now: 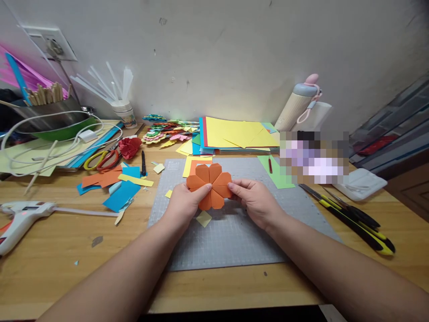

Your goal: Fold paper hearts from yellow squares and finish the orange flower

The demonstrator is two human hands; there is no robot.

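Note:
An orange folded paper flower (210, 184) with rounded petals is held just above the grey cutting mat (234, 241). My left hand (185, 202) pinches its lower left petals, thumb on top. My right hand (255, 200) grips its right edge with fingers closed. A small pale yellow paper scrap (203, 218) lies on the mat right under the flower.
A stack of coloured sheets (234, 134) lies behind the mat. Scissors (100, 159), paper scraps (117, 188) and a black pen (143, 163) lie at left, a glue gun (20, 219) at far left. Yellow-black cutters (355, 219) rest at right. A bottle (298, 105) leans on the wall.

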